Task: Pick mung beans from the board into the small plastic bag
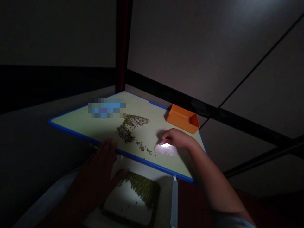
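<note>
My right hand point(177, 137) is curled closed low over the right side of a pale board with a blue rim point(144, 162). A bright white and pinkish patch point(167, 149) lies under its fingers; I cannot make out what they hold. My left hand point(103, 163) is dim, its fingers stretched out at the board's front edge, its thumb near a tray point(155, 209). Green grains point(143, 186) lie in that tray, below the board. Loose greenish and brownish grains point(125, 133) are scattered over the middle of the board.
An orange open box point(181, 118) stands at the board's back right corner. A blue item point(106, 107), blurred by pixels, lies on the left of the board. Dark panelled walls point(180, 57) and a reddish post point(121, 79) rise behind it.
</note>
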The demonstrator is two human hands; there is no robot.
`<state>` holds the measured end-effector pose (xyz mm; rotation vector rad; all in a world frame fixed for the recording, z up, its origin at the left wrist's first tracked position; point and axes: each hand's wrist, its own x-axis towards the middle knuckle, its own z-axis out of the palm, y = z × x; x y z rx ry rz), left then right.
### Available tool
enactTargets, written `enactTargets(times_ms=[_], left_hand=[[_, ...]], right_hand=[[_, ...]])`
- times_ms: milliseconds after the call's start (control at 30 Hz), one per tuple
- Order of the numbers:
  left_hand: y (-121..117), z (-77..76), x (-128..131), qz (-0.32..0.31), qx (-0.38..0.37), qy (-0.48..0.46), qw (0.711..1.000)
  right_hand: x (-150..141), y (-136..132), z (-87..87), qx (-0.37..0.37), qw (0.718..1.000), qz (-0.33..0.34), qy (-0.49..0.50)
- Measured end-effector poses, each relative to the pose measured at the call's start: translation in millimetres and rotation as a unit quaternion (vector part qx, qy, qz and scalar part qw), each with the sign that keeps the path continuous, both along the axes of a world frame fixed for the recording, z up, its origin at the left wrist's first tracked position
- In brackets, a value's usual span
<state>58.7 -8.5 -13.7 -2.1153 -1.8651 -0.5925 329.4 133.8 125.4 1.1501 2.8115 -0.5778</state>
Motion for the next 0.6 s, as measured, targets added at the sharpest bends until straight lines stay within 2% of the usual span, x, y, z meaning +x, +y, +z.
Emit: enactTargets(times_ms=[267,467,600], left_hand=[[0.2,1.6,0.2,-0.007,0.015,0.001,1.000],[1.4,-1.5,-0.1,-0.002,-0.004,-0.022,1.000],[0.8,1.1,0.8,0.001,-0.002,-0.029,1.000]], right_hand=[[0.7,0.5,-2.2,-0.050,0.998,0.021,0.020],[-2.2,1.2,-3.4,0.007,1.000,0.003,0.023],[-5.4,-2.5,-4.8,0.001,1.000,0.020,0.019]])
